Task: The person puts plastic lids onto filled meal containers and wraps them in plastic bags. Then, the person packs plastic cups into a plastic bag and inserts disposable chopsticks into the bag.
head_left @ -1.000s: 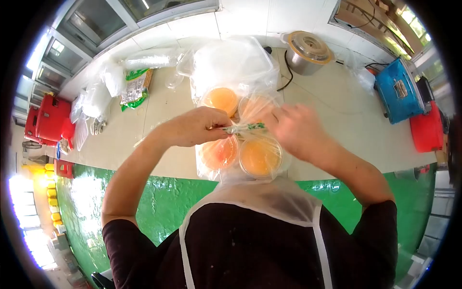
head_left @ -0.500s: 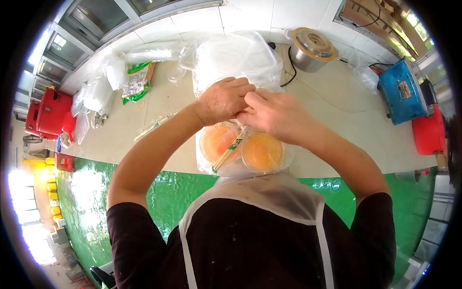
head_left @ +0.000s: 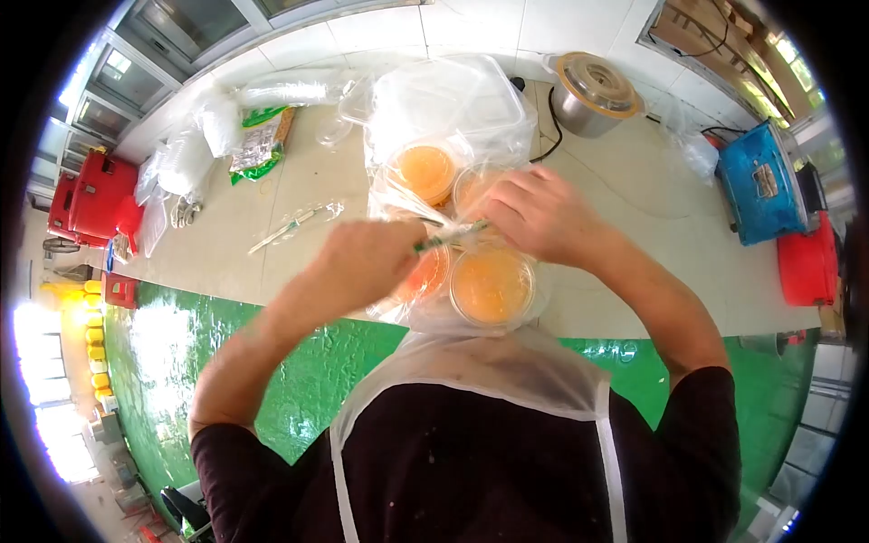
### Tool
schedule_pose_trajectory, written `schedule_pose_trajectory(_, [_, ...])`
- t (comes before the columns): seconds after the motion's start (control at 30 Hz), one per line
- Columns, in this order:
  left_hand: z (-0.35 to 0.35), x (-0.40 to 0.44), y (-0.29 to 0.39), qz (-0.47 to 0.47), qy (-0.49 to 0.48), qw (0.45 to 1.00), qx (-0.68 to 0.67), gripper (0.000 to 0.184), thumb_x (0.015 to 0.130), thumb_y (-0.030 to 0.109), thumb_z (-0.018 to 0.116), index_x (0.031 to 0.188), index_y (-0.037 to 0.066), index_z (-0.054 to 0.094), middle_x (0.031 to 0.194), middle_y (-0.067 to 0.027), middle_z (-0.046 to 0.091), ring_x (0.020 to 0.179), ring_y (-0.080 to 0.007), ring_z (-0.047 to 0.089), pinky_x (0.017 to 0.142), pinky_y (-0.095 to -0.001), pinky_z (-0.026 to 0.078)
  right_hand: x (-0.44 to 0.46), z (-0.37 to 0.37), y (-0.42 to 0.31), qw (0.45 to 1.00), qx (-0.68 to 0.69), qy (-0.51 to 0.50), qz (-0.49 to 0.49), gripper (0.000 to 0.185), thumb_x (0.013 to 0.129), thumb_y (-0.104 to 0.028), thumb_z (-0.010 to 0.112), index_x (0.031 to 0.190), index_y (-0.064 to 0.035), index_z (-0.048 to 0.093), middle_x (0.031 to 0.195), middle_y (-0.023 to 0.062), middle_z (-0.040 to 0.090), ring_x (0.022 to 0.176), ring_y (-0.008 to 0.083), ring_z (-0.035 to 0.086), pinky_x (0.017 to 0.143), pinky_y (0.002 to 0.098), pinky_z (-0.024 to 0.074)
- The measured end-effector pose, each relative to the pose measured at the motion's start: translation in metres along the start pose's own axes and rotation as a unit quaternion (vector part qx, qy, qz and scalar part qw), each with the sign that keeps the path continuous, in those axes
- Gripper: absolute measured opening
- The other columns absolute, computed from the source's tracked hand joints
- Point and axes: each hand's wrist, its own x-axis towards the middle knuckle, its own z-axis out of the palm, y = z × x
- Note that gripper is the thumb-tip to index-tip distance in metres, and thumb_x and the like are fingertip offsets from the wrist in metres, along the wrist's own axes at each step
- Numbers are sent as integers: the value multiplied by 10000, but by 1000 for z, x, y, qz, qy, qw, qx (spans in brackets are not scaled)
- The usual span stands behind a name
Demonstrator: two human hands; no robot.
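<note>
Two round clear-lidded tubs of orange food, the right one (head_left: 493, 286) in plainer sight, sit in a clear plastic bag at the table's front edge. Over the bag, a packet of chopsticks (head_left: 450, 236) with a green mark stretches between my hands. My left hand (head_left: 376, 258), smeared by motion, is closed around its left end. At the other end, my right hand (head_left: 543, 215) has its fingers pinched together on the packet; whether they also grip bag film is hidden. Behind the gathered film stand more tubs, including an orange one (head_left: 425, 175).
A clear plastic box (head_left: 453, 100) lies at the back beside a metal pot (head_left: 593, 95) with a cord. Another chopstick packet (head_left: 290, 226), a green food packet (head_left: 262, 145) and plastic wrapping are left. A blue box (head_left: 765, 185) and red container (head_left: 807, 262) stand right.
My hands have moved apart and toward me, the left one most. The chopsticks, lying slanted over the front tubs before, are now held across between my hands. The rear tubs have come into view.
</note>
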Motion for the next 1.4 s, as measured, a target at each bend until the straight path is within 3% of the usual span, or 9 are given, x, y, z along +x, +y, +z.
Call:
schedule_pose_trajectory(0.17, [-19, 52, -30, 314, 172, 897, 260, 124, 646, 143, 639, 760, 163, 594, 811, 22, 541, 836, -151, 513, 676, -296, 437, 1, -22, -55, 897, 264, -175, 308, 100, 736, -120, 613, 812, -70, 572, 771, 58, 584, 682, 228, 568, 592, 336, 444])
schedule_pose_trajectory(0.33, [8, 103, -13, 426, 112, 880, 176, 202, 594, 127, 662, 781, 137, 585, 809, 5, 526, 840, -159, 511, 695, -287, 458, 11, -19, -63, 926, 299, -116, 201, 114, 766, -122, 594, 874, -88, 602, 769, 56, 572, 671, 237, 565, 583, 336, 454])
schedule_pose_trajectory(0.53, [18, 110, -17, 216, 67, 971, -71, 212, 672, 96, 677, 864, 96, 590, 906, -32, 578, 861, -235, 559, 678, -342, 479, 12, 1, -8, 1000, 9, -3, 21, 42, 742, -151, 573, 765, -141, 606, 815, -28, 538, 817, 155, 530, 556, 304, 456])
schedule_pose_trajectory(0.63, [14, 83, -16, 138, 258, 955, -54, 151, 743, 163, 668, 856, 86, 603, 881, -60, 613, 816, -280, 585, 655, -374, 479, 11, 4, -4, 999, -47, -12, -6, 43, 720, -133, 578, 759, -130, 597, 805, -34, 536, 832, 130, 518, 546, 279, 448])
schedule_pose_trajectory(0.73, [8, 14, 7, -6, 10, 1000, 11, 228, 810, 302, 599, 926, 105, 598, 690, -95, 622, 638, -329, 594, 605, -395, 466, 3, 3, -2, 999, -41, -11, -16, 67, 700, -133, 586, 763, -111, 582, 796, -25, 530, 797, 132, 520, 539, 260, 439])
schedule_pose_trajectory(0.87, [12, -4, -6, -19, -8, 1000, 18, 197, 795, 246, 599, 947, 121, 608, 749, -82, 634, 700, -297, 615, 606, -381, 468, -2, -8, -16, 999, -34, -17, 18, 110, 704, -135, 596, 807, -104, 573, 785, -16, 529, 729, 158, 538, 531, 287, 435])
schedule_pose_trajectory(1.1, [-7, 77, -35, 411, 208, 870, 176, 152, 671, 142, 635, 817, 121, 597, 830, 14, 514, 874, -176, 518, 648, -318, 468, 4, -25, -67, 914, 215, -214, 269, 70, 793, -89, 566, 855, -89, 596, 823, 25, 563, 643, 236, 561, 539, 326, 450])
schedule_pose_trajectory(1.3, [9, 119, -8, 374, 63, 925, 34, 315, 633, 123, 668, 929, 73, 576, 929, -28, 557, 837, -227, 564, 661, -318, 482, 7, -11, -29, 996, 12, 7, 85, 115, 746, -95, 596, 852, -125, 628, 752, 0, 513, 718, 181, 543, 541, 283, 450])
schedule_pose_trajectory(1.4, [14, 115, -17, 274, 259, 925, -45, 329, 660, 136, 677, 961, 69, 562, 988, -35, 564, 829, -248, 578, 631, -346, 484, 5, -1, -14, 999, -47, 12, 23, 121, 688, -125, 616, 808, -141, 619, 746, -21, 499, 747, 136, 521, 518, 264, 436])
